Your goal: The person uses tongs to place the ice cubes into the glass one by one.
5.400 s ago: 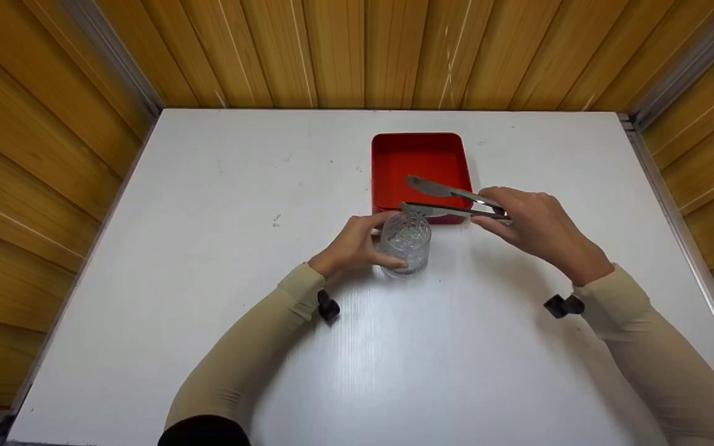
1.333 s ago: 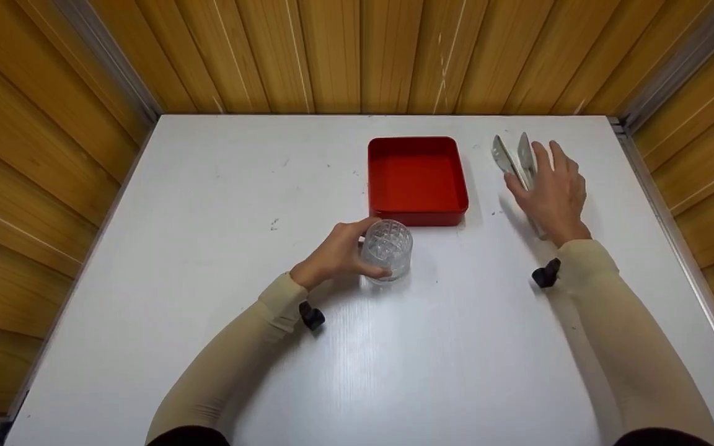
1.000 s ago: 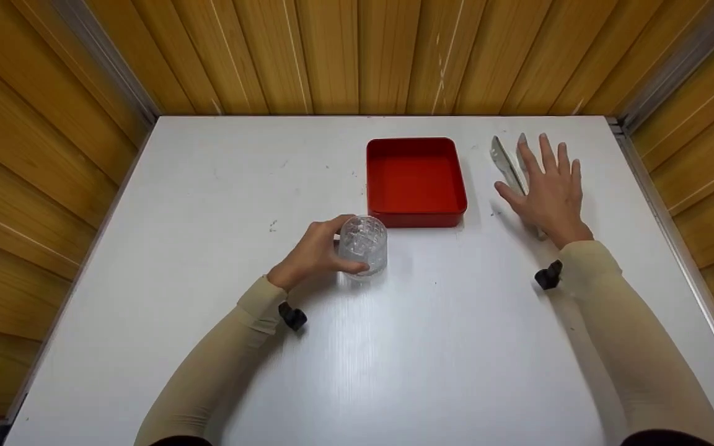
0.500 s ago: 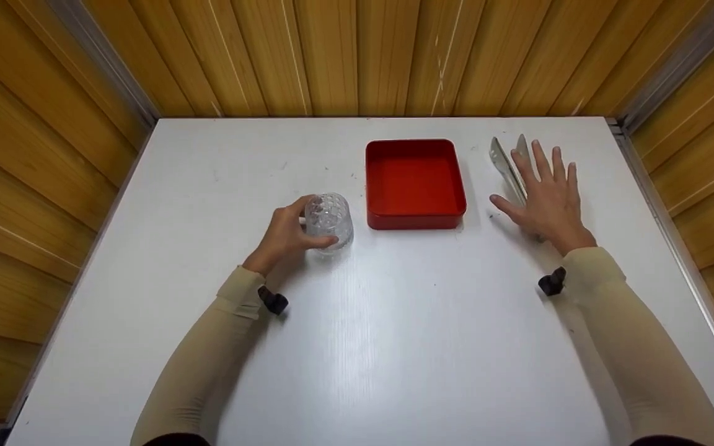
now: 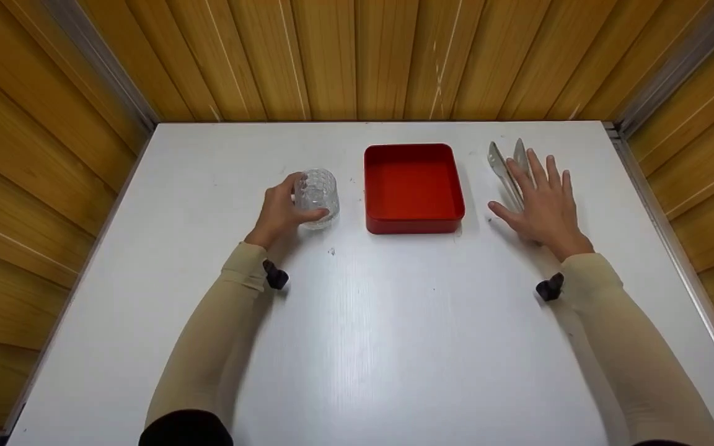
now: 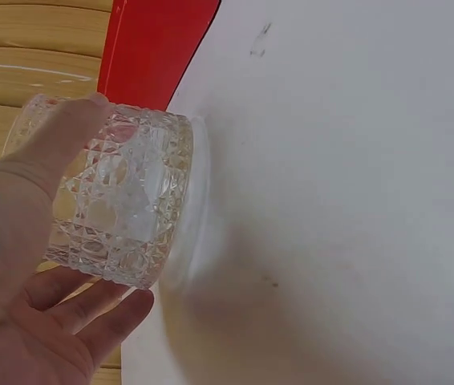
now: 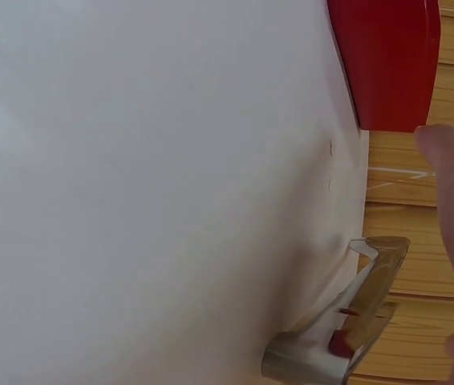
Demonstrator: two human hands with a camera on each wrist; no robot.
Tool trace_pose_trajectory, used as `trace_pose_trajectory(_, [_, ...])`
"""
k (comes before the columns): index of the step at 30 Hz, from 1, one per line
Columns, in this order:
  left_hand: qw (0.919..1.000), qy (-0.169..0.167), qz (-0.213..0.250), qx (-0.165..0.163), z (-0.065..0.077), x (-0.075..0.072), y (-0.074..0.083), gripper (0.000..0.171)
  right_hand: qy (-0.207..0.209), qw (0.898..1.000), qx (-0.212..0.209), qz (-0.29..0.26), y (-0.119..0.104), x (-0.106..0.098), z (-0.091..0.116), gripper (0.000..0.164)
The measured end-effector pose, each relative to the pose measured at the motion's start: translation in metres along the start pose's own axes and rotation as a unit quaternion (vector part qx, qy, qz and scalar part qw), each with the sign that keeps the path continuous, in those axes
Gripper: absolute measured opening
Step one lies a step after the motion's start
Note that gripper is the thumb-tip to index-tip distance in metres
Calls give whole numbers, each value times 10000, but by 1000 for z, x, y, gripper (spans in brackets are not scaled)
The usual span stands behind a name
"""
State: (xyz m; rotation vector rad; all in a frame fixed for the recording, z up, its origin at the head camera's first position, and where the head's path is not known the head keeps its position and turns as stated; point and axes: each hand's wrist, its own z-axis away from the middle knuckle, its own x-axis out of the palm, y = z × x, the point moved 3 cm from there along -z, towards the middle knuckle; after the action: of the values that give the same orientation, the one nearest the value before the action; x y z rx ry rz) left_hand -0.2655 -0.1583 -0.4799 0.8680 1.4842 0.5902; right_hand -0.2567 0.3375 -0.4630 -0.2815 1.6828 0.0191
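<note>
My left hand (image 5: 278,212) holds a clear drinking glass (image 5: 320,193) with a cut diamond pattern, left of the red tray (image 5: 415,227). In the left wrist view the thumb lies along one side of the glass (image 6: 123,196) and the fingers curl at the other, its base close to the white table. No contents show inside it. My right hand (image 5: 545,207), fingers spread, hovers over metal tongs (image 5: 502,167) that lie on the table right of the tray. The hand covers part of them; in the right wrist view the bent end of the tongs (image 7: 303,357) is apart from the fingers.
The red tray is square with low walls, and its floor is bare. Wood-patterned panels (image 5: 332,62) rise behind the table (image 5: 357,347) and along both sides. A small dark mark (image 5: 331,251) shows on the tabletop.
The right hand first worked the tongs at the glass, then laid them down at the right and let go. Meanwhile the left hand has carried the glass left and farther back, beside the tray.
</note>
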Motion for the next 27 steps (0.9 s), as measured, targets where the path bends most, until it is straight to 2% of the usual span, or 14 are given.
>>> trace_pose_trajectory(6, [9995,209,55,-208,-14,-6,-6,96,28,9999,-4,-112,-2,2,1,89])
trace_pose_trajectory(13, [9992,189,85,-353,-26,-9,-13,97,89,9999,8,-118,-4,2,2,88])
trace_pose_trajectory(23, [9988,259,109,-394,-29,-11,-19,95,11,10000,67,-51,-7,2,4,90])
trace_pose_trajectory(27, [9992,251,5,-301,-28,-8,-15,103,-15,9999,126,-83,-6,-1,3,91])
